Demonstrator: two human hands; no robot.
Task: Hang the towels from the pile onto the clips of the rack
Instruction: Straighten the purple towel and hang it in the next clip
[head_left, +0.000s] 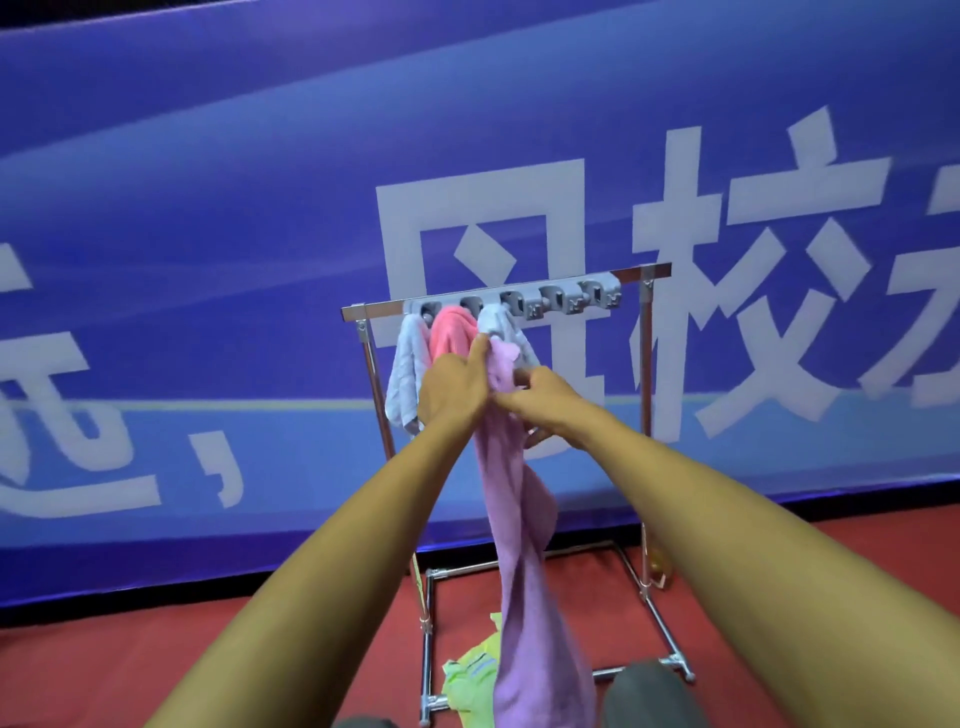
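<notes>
Rack: a chrome tube rack (645, 364) stands on the red floor (78, 675) in front of a blue banner with white characters (208, 208). A grey plastic clip strip (524, 302) runs along its top bar.
Already hung: a pale blue-grey towel (405, 374) hangs from the leftmost clip, a coral-pink towel (452, 330) from the next and a light grey towel (496, 319) from the third. All three are bunched close together.
Towel in hand: a long lilac microfibre towel (519, 519) is held up just below the strip, in front of the light grey one. Its tail hangs down to the floor.
Left hand: the left hand (457, 389) has its fingers curled round the gathered top of the lilac towel, with one finger raised beside the tip.
Right hand: the right hand (535, 397) pinches the same bunch from the other side, touching the left hand.
Free clips: the fourth clip (551, 298) and the fifth clip (596, 292) look empty, to the right of where the hands are.
Pile: a crumpled yellow-green towel (467, 675) lies on the floor inside the rack's base, partly hidden by the lilac tail.
Step, as I judge it: shaping a corner to push into a clip.
Risk: the hands sit under the occupied third clip, so pushing up there could knock the light grey towel loose.
Risk: a thick wad may not seat, and the weight of the long tail could pull it out.
Risk: the trailing end lies near the person's dark-clad knee (644, 696) and could snag there.
</notes>
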